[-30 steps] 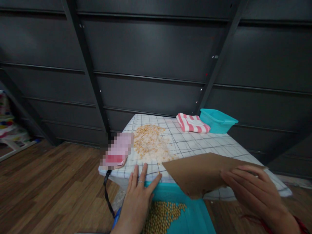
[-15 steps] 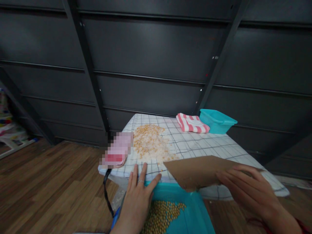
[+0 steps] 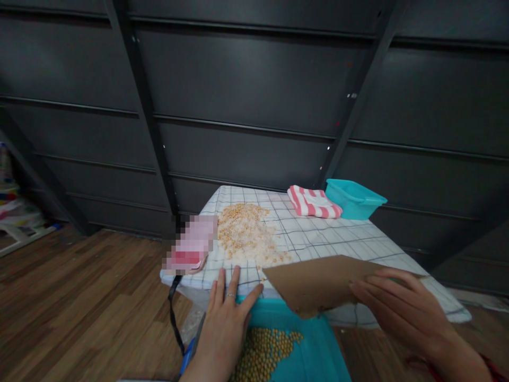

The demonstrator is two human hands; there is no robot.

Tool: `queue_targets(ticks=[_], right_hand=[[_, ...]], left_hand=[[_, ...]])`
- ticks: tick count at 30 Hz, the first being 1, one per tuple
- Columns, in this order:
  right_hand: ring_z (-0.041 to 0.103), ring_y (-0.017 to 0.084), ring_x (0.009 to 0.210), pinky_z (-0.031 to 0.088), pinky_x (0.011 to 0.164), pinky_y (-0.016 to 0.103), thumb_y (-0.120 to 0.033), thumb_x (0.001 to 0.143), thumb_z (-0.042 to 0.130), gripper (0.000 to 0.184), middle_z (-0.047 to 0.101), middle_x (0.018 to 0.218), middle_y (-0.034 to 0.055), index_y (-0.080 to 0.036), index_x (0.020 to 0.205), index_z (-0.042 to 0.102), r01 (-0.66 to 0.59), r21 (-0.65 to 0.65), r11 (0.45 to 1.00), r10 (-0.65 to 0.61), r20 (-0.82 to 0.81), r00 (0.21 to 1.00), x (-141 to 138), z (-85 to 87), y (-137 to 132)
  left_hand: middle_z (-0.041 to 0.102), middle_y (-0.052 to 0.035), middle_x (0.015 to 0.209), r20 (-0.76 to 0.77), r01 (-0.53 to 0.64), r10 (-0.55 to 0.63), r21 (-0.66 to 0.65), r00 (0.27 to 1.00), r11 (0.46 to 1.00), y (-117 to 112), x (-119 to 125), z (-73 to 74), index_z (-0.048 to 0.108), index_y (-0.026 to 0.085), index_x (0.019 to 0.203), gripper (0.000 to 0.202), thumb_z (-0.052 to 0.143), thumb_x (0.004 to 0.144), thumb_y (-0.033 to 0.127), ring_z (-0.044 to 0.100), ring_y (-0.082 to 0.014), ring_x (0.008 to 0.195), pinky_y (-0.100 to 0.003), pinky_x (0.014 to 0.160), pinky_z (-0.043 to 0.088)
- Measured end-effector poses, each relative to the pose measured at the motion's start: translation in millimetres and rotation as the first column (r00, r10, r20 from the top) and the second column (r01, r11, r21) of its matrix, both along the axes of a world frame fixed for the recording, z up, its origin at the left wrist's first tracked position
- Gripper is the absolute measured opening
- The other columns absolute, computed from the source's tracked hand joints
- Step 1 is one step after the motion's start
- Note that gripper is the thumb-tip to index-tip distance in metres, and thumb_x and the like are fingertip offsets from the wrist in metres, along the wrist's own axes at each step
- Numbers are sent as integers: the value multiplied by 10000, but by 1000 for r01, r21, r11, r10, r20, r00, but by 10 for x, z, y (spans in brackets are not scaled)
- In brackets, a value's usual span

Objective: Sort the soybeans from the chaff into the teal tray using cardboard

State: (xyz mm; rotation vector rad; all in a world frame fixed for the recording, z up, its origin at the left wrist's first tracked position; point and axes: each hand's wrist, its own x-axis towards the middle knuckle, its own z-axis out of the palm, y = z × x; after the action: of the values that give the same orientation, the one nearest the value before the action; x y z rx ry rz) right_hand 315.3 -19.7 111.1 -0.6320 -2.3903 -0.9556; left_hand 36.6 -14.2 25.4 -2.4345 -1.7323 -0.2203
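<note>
My left hand [image 3: 225, 318] lies flat, fingers spread, on the near edge of the checked tablecloth [image 3: 318, 239], over the rim of a teal tub [image 3: 318, 350] that holds yellow beans [image 3: 266, 353]. My right hand [image 3: 401, 307] grips a sheet of brown cardboard [image 3: 314, 284] by its right side, held low over the cloth's front edge and the tub. A pile of mixed beans and white grains [image 3: 246, 233] lies on the cloth just beyond the cardboard's left corner.
A pink blurred object [image 3: 193, 245] with a black strap [image 3: 174, 313] sits at the table's left corner. A folded red-striped cloth [image 3: 314, 201] and a second teal tub [image 3: 353, 198] stand at the far right. Dark panelled wall behind, wooden floor to the left.
The cardboard has slid slightly left and lower over the tub's edge. My left hand has stayed in place.
</note>
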Motion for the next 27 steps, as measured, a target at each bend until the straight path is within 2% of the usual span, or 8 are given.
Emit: queue_targets(ticks=[1,5,11,14,17,20,24,27], right_hand=[[593,121,758,463,758,313,-42,845,387,220,668,783,3,-158,920,559,-14,36,999,13,26,1000,-35,-33,52],[565,110,696,453,733,316,5,836,327,284,644,755,11,-134,901,565,76,35,997,-78,63,995,-81,-54,189],[562,140,803,453,771,328,-38,832,359,256,647,815,35,-142,944,565,-70,42,997,65,116,991,2,66,71],[555,128,777,449,769,321,-29,821,384,259,644,808,6,-168,953,559,-63,20,998,61,92,994,-45,-5,71],[538,104,718,432,760,306,-7,842,310,300,626,774,-2,-159,945,547,17,-37,999,-15,44,999,-156,-116,166],[529,105,715,421,760,314,-39,870,268,302,616,764,6,-149,936,541,37,-54,998,-35,34,999,-253,-160,283],[534,113,740,415,771,325,-50,870,292,275,623,784,14,-146,941,540,30,-30,999,-29,39,999,-254,-64,330],[546,108,732,420,766,310,-45,859,319,265,633,791,8,-156,958,539,26,-18,1000,-25,34,999,-145,38,234]], left_hand=[[428,-103,1348,-4,-2,2,-2,1000,1000,1,0,4,501,376,1186,604,450,719,-3,358,-403,1197,-574,879,409],[420,-78,1359,11,-3,3,19,1000,1000,7,-9,-27,493,389,1188,615,430,725,-9,357,-387,1208,-576,881,411],[393,-73,1377,40,3,-4,13,999,1000,-4,-27,-42,506,375,1181,599,433,724,-6,340,-389,1220,-583,890,401],[428,-88,1351,33,-11,11,18,999,1000,-10,-27,-32,555,346,1142,558,439,724,-5,365,-395,1204,-580,887,406],[444,-96,1339,22,-20,19,16,1000,1000,-11,-28,-40,585,331,1110,523,448,728,1,373,-397,1199,-574,889,409],[428,-110,1349,38,-19,19,9,999,1000,-7,-32,-54,600,319,1095,501,450,733,7,359,-407,1206,-576,894,402],[410,-132,1355,32,-19,18,13,999,1000,-3,-36,-47,584,323,1117,522,447,732,-2,339,-422,1208,-575,895,398],[417,-132,1349,-3,-19,19,1,1000,1000,-8,-43,-20,545,353,1153,557,448,735,-1,341,-426,1200,-570,879,413]])
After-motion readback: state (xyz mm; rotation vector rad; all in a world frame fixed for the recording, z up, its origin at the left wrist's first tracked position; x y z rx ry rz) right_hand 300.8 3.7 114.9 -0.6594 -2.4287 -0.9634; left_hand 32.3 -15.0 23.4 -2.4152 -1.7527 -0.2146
